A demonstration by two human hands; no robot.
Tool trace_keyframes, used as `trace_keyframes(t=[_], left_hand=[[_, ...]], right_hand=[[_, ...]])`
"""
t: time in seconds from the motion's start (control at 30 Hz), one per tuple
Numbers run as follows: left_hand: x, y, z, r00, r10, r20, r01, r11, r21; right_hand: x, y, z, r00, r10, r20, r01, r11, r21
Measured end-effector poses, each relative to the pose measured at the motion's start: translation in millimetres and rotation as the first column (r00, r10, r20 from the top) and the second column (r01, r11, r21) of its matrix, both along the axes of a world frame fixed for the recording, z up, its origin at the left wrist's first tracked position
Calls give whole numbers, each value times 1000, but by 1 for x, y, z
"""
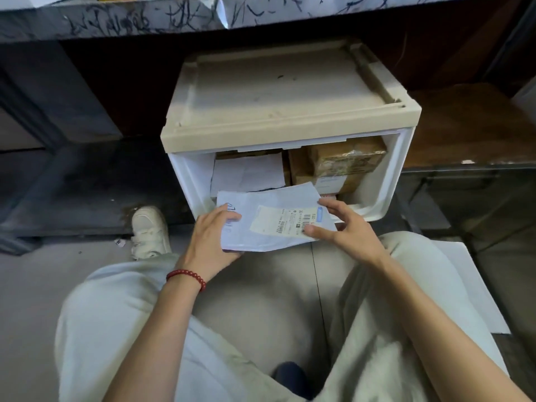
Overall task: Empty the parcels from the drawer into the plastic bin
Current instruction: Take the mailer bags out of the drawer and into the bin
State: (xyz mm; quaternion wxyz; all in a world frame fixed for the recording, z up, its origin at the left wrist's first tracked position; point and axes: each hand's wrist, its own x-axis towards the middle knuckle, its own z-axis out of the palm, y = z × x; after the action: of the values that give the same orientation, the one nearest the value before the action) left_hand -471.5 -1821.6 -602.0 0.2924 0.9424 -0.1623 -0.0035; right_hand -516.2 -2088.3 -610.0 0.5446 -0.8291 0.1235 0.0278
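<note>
A white plastic drawer [385,181] stands pulled out from a beige cabinet unit [278,94] on the floor. A flat white mailer parcel [269,198] with a barcode label lies over the drawer's front edge. My left hand [213,239] grips its left end, thumb underneath. My right hand [348,224] pinches its right end by the label. Inside the drawer sit a brown taped cardboard box [345,161] at the right and a white-papered parcel [249,172] at the left. No plastic bin is visible.
I crouch in pale trousers, one white shoe [149,230] left of the drawer. A dark scribbled shelf edge [174,18] overhangs the cabinet. A white flat sheet [475,282] lies on the floor at the right. Dark low ledges flank the unit.
</note>
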Motion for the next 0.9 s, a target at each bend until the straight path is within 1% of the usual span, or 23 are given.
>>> trace_keyframes(t=[0.03,0.1,0.2,0.23,0.3,0.37,0.43,0.5,0.57,0.67,0.73,0.8,0.9], left_hand=[[0,4,-1,997,47,55,-45,998,-39],[-1,9,1,981,159,111,-148,984,-102],[0,15,5,958,273,87,-254,949,-189],[1,17,4,949,306,70,-288,937,-195],[2,19,-1,933,356,50,-343,923,-176],[4,21,-5,932,360,44,-349,924,-155],[4,19,-6,936,350,33,-342,927,-152],[3,15,-6,938,346,-4,-340,919,-199],[2,9,-5,936,348,-42,-348,905,-246],[0,1,-4,942,331,-54,-334,911,-242],[-2,-3,0,948,315,-55,-319,924,-209],[-1,-9,10,953,301,-41,-303,933,-192],[4,-30,32,960,279,-15,-274,931,-243]], right_hand=[[1,1,-2,1000,27,-10,-28,1000,-13],[3,3,-4,997,77,-4,-77,997,-24],[5,6,-5,995,102,21,-103,994,22],[4,7,-4,994,103,24,-103,994,32],[3,10,-5,995,93,39,-94,996,1],[4,12,-10,994,61,92,-56,997,-62],[5,14,-13,993,39,108,-28,994,-105],[5,17,-14,996,40,77,-35,997,-65],[4,21,-17,999,39,22,-40,998,41],[1,26,-18,998,49,-34,-43,988,148],[0,28,-12,1000,27,-16,-25,989,146],[-2,25,0,999,-28,25,24,991,131],[-5,11,24,985,-135,103,121,984,130]])
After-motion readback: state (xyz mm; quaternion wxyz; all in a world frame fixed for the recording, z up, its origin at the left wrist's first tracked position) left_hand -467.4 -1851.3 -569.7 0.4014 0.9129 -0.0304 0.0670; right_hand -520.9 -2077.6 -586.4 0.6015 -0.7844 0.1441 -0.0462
